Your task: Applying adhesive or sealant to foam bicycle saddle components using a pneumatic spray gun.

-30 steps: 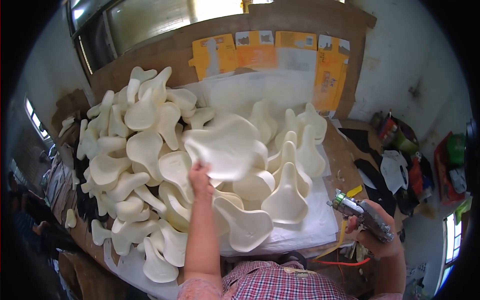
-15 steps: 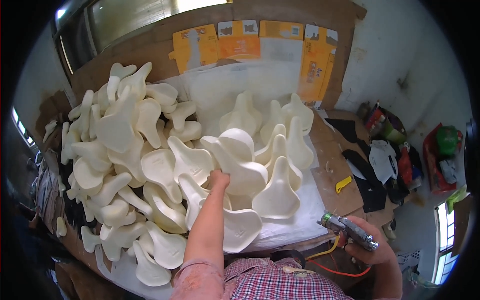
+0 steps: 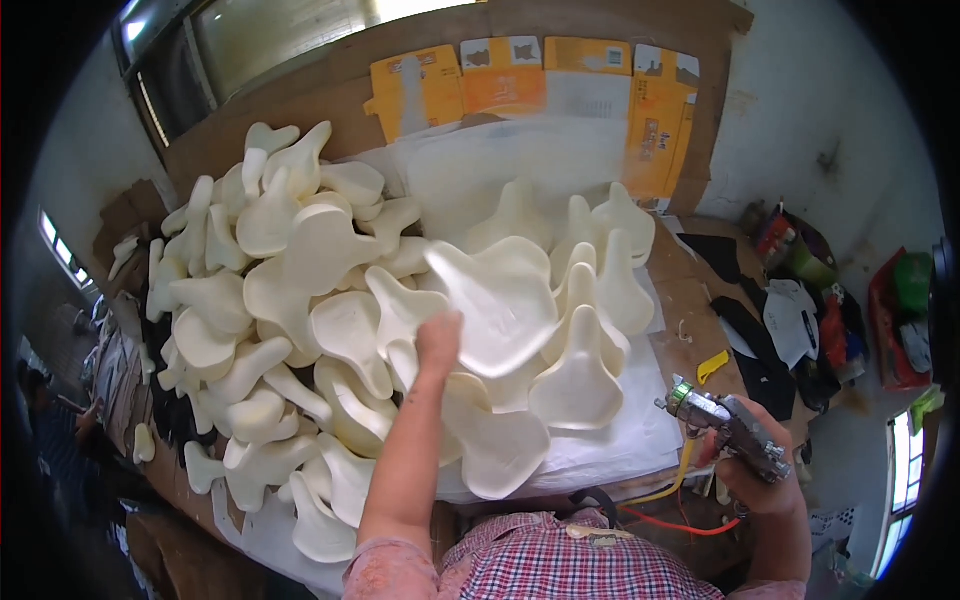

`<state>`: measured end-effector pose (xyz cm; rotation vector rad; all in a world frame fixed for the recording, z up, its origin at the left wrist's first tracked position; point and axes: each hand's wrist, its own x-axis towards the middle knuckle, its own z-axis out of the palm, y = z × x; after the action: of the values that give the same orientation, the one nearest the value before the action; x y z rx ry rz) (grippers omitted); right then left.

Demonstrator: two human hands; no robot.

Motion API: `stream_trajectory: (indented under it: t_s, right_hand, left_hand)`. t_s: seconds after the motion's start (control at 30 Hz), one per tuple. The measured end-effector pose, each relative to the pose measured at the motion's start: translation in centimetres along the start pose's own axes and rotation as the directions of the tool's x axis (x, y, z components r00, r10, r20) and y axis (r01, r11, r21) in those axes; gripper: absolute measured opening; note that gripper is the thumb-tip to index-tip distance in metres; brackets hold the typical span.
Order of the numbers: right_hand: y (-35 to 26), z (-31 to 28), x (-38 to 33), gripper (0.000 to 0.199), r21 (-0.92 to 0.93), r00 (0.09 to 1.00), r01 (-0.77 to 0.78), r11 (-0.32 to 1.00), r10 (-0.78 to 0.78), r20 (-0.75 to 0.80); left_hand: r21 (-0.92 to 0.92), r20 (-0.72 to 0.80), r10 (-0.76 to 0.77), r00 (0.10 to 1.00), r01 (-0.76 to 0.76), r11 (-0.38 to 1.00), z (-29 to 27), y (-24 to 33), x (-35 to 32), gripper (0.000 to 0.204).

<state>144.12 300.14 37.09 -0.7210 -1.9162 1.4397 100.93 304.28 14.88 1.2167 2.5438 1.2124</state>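
Observation:
My left hand (image 3: 438,342) is closed on the left edge of a cream foam bicycle saddle pad (image 3: 505,308), which is tilted so its broad, shallow face shows. The fingertips are partly hidden. Just below it lies another saddle pad (image 3: 500,452), flat near the front edge of the table. Out to the right, my right hand (image 3: 765,460) is wrapped round a metal spray gun (image 3: 728,425) with a green ring near its nozzle. The nozzle points left, apart from the pads. A yellow hose and a red hose (image 3: 675,525) run near the gun.
A heap of saddle pads (image 3: 250,400) covers the table's left side. Several more pads (image 3: 580,385) stand upright on white sheeting (image 3: 645,430) at right. Yellow carton panels (image 3: 420,92) line the back. A yellow tool (image 3: 713,367) and black scraps (image 3: 755,350) lie right. Another person stands far left.
The saddle pad in my left hand has turned, so its broad face now shows instead of its side. My right hand keeps hold of the spray gun. The whole view has shifted slightly.

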Motion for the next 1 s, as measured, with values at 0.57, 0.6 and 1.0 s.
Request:
stream_trajectory:
  t_s: [0.57, 0.6, 1.0]
  right_hand:
    - [4.0, -1.6, -1.3, 0.054, -0.093, 0.935, -0.177, 0.980, 0.197, 0.296]
    - [3.7, -1.8, -1.5, 0.054, -0.091, 0.933, -0.178, 0.980, 0.198, 0.301]
    - [2.5, 0.0, -1.4, 0.057, 0.128, 0.972, -0.150, 0.980, 0.123, 0.200]
  left_hand:
    - [-0.055, 0.261, -0.248, 0.933, 0.271, 0.961, -1.1, -3.8, -20.4, 0.053]
    - [-0.193, 0.236, -0.233, 0.943, 0.281, 0.940, -2.2, -3.3, -19.0, 0.051]
    - [-0.315, 0.200, -0.245, 0.949, 0.299, 0.901, -6.1, -5.6, -18.0, 0.043]
